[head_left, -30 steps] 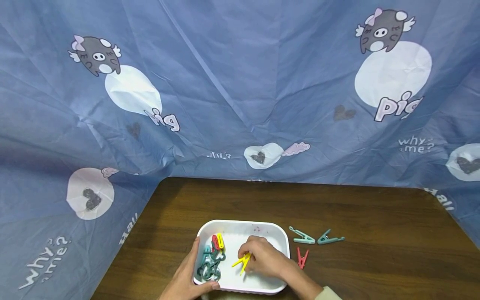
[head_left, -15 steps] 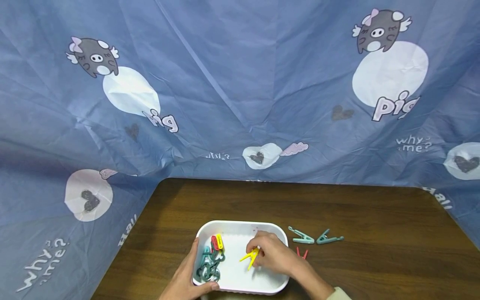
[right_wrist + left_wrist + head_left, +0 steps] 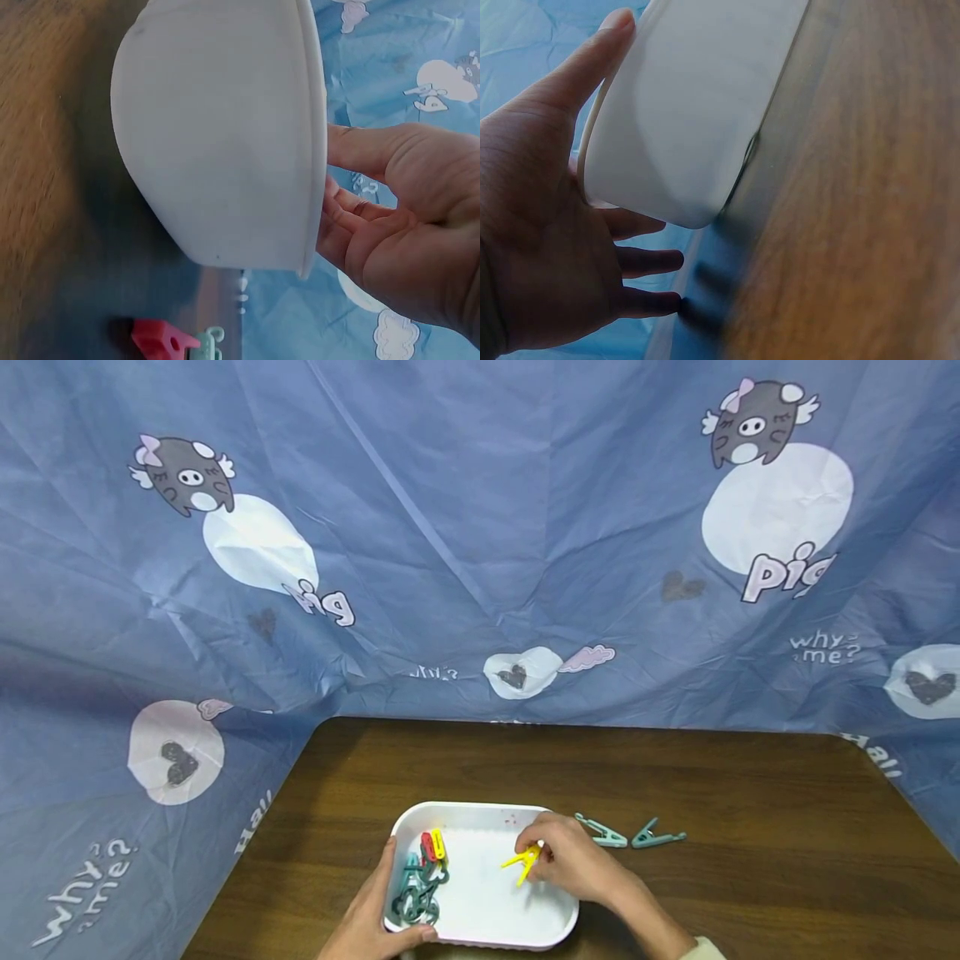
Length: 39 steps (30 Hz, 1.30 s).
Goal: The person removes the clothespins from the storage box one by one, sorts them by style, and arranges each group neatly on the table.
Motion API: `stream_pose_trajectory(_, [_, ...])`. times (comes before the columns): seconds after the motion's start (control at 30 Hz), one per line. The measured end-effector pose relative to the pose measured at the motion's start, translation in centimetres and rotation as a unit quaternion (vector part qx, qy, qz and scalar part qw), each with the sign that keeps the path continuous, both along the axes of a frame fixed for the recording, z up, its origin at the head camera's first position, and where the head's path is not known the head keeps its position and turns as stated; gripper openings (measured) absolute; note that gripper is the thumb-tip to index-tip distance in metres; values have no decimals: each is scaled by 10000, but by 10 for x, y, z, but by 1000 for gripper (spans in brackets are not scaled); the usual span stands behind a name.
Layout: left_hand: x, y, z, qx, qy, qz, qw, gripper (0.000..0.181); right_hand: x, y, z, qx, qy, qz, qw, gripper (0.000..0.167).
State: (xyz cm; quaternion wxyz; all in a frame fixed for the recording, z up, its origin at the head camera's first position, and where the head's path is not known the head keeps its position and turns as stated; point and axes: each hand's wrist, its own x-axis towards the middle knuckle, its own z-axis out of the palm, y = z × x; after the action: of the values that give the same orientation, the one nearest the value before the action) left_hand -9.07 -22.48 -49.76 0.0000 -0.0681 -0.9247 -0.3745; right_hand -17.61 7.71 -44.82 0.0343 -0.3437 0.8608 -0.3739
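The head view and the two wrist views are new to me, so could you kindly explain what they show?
There is no machine here: a person works with bare hands. The head view comes from a camera worn on the head, looking forward and down; each wrist view comes from a camera on that wrist. On the brown table stands a white tray. The left hand holds its left end; the right hand pinches a yellow clip over its right part. Green pieces and red and yellow ones lie inside, at the left. Beyond the tray's right end lie two green clips; the right wrist view also shows a red clip.
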Motion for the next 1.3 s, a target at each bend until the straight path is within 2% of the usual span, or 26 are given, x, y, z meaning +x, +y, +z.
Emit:
stream_pose_trajectory(0.13, [0,0,0,-21,48,-8,10000,128,0,8,1,-32,-139,-69,9999,25])
stream_pose_trajectory(0.3, [1,0,3,-7,-51,-28,10000,127,-1,19,5,-113,-234,-146,9996,26])
stream_pose_trajectory(0.5, [1,-1,2,-32,-110,30,9999,126,-2,31,10,-59,-230,-390,9990,28])
stream_pose_trajectory(0.67, [1,-1,2,-60,-46,8,10000,126,-1,40,10,-175,-194,-448,9987,27])
stream_pose_trajectory(0.73, [1,-1,3,-44,-122,14,9999,127,1,44,9,-227,-117,-487,9985,27])
stream_pose_trajectory(0.83, [0,-1,2,-59,4,-37,10000,127,2,51,8,-257,-19,-578,9980,27])
stream_pose_trajectory(0.97, [1,-1,1,-105,143,-76,9998,128,2,64,6,-254,-98,-625,9977,25])
stream_pose_trajectory(1.03, [1,-1,2,-90,88,-79,9999,128,2,70,5,-247,-100,-678,9973,25])
stream_pose_trajectory(1.3, [1,-1,1,-38,9,-100,9999,127,6,92,-7,-237,410,-876,9950,30])
